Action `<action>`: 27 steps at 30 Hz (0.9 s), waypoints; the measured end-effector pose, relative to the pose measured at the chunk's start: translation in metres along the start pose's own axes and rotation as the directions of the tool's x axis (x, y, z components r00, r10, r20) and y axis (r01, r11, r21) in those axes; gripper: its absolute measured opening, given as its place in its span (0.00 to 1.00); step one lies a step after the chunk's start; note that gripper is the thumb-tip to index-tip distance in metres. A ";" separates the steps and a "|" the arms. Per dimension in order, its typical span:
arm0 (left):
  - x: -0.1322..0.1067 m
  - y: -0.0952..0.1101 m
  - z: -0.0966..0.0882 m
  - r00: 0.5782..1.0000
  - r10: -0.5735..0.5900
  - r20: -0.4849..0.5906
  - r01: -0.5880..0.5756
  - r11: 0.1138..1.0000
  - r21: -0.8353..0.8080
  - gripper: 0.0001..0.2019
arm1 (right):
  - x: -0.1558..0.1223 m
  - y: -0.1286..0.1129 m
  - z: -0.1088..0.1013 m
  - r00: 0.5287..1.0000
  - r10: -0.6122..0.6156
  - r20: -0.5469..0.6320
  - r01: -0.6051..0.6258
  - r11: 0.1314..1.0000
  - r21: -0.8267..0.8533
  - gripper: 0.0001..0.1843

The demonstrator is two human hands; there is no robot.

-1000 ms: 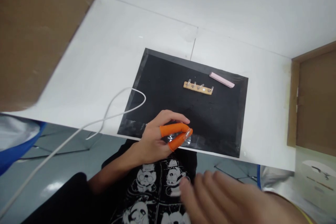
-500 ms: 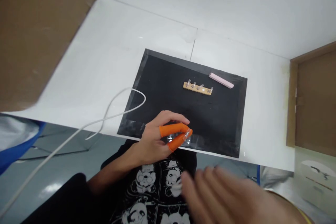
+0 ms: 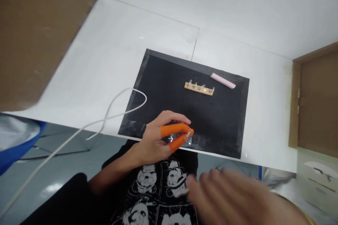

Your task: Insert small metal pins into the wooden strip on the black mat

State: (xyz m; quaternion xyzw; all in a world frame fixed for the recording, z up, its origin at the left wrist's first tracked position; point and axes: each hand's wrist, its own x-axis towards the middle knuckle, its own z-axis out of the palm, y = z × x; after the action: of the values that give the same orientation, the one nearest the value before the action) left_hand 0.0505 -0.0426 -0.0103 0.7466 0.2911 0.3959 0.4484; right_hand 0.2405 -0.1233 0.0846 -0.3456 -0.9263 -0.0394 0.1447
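Note:
My left hand (image 3: pixel 158 137) rests at the near edge of a black mat (image 3: pixel 163 88), with orange finger cots on thumb and forefinger. Those two fingers pinch a small clear part (image 3: pixel 188 134). Farther up the mat lies a thin tan strip with several clear parts stuck in it (image 3: pixel 199 88), and beside it a pink bar (image 3: pixel 223 80). My right hand (image 3: pixel 232 197) hovers low in front of my shirt, blurred by motion, fingers stretched out and apart, holding nothing that I can see.
The mat lies on a white table (image 3: pixel 105 52). A white cable (image 3: pixel 116 109) loops over the mat's left corner and off the table edge. Brown cardboard (image 3: pixel 37 31) stands at the left; a brown box (image 3: pixel 317 102) at the right.
My right hand has drifted slightly to the right and down, still blurred. The left hand and the things on the mat have stayed put.

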 end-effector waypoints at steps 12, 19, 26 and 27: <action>0.000 0.000 0.000 1.000 -0.008 0.003 0.008 1.000 -0.004 0.07 | -0.002 -0.005 -0.005 0.994 -0.084 0.075 0.087 0.995 -0.045 0.10; -0.003 0.002 0.003 0.999 -0.007 -0.040 0.005 0.999 -0.047 0.08 | -0.004 -0.008 -0.007 0.988 -0.126 0.090 0.131 0.990 -0.049 0.09; -0.007 0.007 0.002 0.997 0.026 -0.068 -0.027 0.999 -0.022 0.05 | -0.013 -0.005 -0.013 0.996 -0.061 0.060 0.063 0.998 -0.028 0.08; -0.009 0.008 0.001 0.997 0.025 -0.071 -0.026 1.000 -0.017 0.05 | -0.016 -0.006 -0.013 0.998 -0.020 0.054 0.021 1.000 -0.013 0.07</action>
State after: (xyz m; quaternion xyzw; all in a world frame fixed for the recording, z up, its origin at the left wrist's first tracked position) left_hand 0.0480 -0.0535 -0.0061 0.7317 0.2937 0.4305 0.4394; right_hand 0.2509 -0.1398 0.0926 -0.3382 -0.9330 -0.0381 0.1170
